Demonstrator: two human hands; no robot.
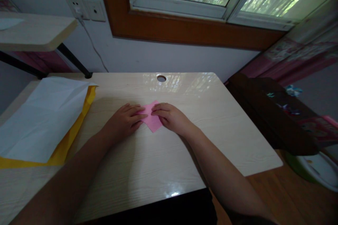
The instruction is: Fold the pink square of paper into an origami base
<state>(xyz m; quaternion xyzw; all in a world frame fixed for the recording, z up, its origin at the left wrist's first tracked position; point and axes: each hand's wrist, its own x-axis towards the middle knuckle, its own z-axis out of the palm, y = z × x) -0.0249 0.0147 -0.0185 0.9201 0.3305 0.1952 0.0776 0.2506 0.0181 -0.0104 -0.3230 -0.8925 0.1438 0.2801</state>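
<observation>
A small piece of pink paper [153, 123] with angular edges lies on the light wooden desk [169, 161]. My left hand [125, 117] rests on its left side, fingers stretched out and slightly apart over the paper. At the right side of the sheet, my right hand [170, 117] has its fingers bent inward and closed on the edge. Part of the paper is hidden under both hands.
At the left of the desk lies a large white sheet [39, 119] on top of a yellow sheet [67, 144]. A raised shelf [34, 31] stands behind them. Near the back edge is a round cable hole [161, 78]. Dark furniture [266, 109] stands at the right.
</observation>
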